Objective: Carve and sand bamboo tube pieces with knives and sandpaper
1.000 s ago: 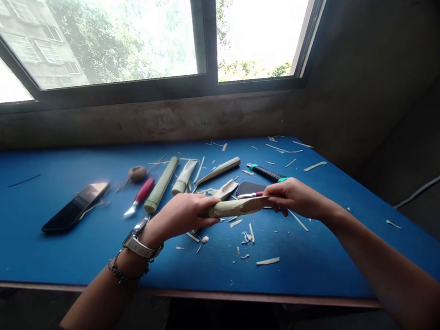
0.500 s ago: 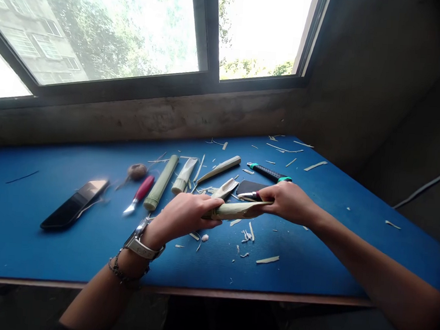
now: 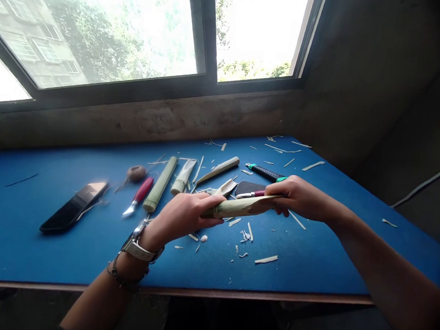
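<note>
My left hand (image 3: 186,210) is closed around the thick end of a cut piece of bamboo (image 3: 237,206), held level above the table. The bamboo narrows to a thin, scooped tip on the right. There my right hand (image 3: 300,197) pinches it; part of the tip is hidden by the fingers. Just behind lies a craft knife (image 3: 245,195) with a dark red handle, on a dark flat sheet (image 3: 241,186). Close to it rests another carved bamboo piece (image 3: 226,188). A black and green cutter (image 3: 264,172) lies beyond my right hand.
On the blue table (image 3: 96,262), left, lie a phone (image 3: 71,210), a twine ball (image 3: 136,173) and a red-handled knife (image 3: 139,195). A bamboo tube (image 3: 161,183), a cut bamboo section (image 3: 183,176) and a pointed piece (image 3: 219,170) lie behind. Shavings (image 3: 266,259) are scattered around.
My right hand has shifted to the right along the bamboo tip, uncovering more of the tip and of the craft knife's handle. My left hand keeps its hold.
</note>
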Motion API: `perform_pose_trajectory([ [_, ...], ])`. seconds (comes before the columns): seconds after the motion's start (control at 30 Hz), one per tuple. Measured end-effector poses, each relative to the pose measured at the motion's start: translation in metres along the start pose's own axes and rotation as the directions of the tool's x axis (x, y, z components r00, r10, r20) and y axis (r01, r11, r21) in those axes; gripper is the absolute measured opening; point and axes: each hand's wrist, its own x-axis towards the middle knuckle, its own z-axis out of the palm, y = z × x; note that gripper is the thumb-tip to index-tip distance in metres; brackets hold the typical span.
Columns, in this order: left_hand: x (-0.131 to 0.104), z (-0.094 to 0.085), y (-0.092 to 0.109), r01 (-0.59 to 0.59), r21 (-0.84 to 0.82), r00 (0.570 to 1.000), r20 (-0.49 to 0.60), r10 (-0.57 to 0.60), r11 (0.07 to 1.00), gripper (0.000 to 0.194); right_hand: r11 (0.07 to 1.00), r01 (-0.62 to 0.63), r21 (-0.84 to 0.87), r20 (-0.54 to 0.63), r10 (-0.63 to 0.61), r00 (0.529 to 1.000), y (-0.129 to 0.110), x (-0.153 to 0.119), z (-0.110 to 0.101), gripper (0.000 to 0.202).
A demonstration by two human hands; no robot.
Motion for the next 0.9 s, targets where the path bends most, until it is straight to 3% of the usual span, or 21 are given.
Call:
perform_pose_trajectory([
  [0.2, 0.0, 0.002, -0.004, -0.017, -0.079, 1.0, 0.007, 0.018, 0.997, 0.039, 0.988, 0.074, 0.134, 0.158, -0.095, 0.983, 0.003, -0.008, -0.011, 0.037],
  [0.4, 0.002, 0.001, -0.002, -0.014, -0.171, 0.996, 0.081, 0.028, 0.985, 0.04, 0.939, 0.094, 0.331, 0.358, -0.217, 0.908, 0.006, -0.014, -0.021, 0.042],
  [0.53, 0.004, -0.001, 0.0, 0.009, -0.256, 0.992, 0.122, 0.023, 0.967, 0.037, 0.899, 0.068, 0.433, 0.342, -0.234, 0.91, 0.011, -0.02, -0.024, 0.043],
  [0.63, 0.004, -0.002, -0.003, 0.018, -0.306, 0.993, 0.116, 0.019, 0.952, 0.033, 0.876, 0.067, 0.478, 0.154, -0.159, 0.975, 0.017, -0.021, -0.026, 0.042],
  [0.7, 0.003, -0.001, -0.007, 0.028, -0.298, 0.995, 0.098, 0.001, 0.954, 0.033, 0.891, 0.104, 0.443, -0.12, -0.057, 0.991, 0.019, -0.02, -0.025, 0.04],
  [0.73, 0.003, 0.0, -0.008, 0.039, -0.283, 0.996, 0.086, -0.015, 0.958, 0.034, 0.909, 0.131, 0.395, -0.296, -0.009, 0.955, 0.017, -0.02, -0.024, 0.038],
  [0.8, 0.003, 0.002, -0.01, 0.069, -0.25, 0.996, 0.064, -0.054, 0.966, 0.034, 0.959, 0.159, 0.235, -0.591, 0.011, 0.807, 0.012, -0.018, -0.02, 0.032],
  [0.83, 0.003, 0.003, -0.01, 0.081, -0.239, 0.996, 0.053, -0.07, 0.968, 0.033, 0.978, 0.162, 0.131, -0.675, -0.031, 0.737, 0.007, -0.017, -0.016, 0.028],
  [0.87, 0.003, 0.004, -0.01, 0.09, -0.233, 0.996, 0.042, -0.083, 0.968, 0.033, 0.986, 0.162, 0.025, -0.705, -0.098, 0.702, 0.003, -0.016, -0.012, 0.026],
  [0.9, 0.003, 0.005, -0.008, 0.098, -0.23, 0.995, 0.03, -0.093, 0.968, 0.033, 0.982, 0.171, -0.074, -0.687, -0.175, 0.705, -0.002, -0.015, -0.006, 0.024],
])
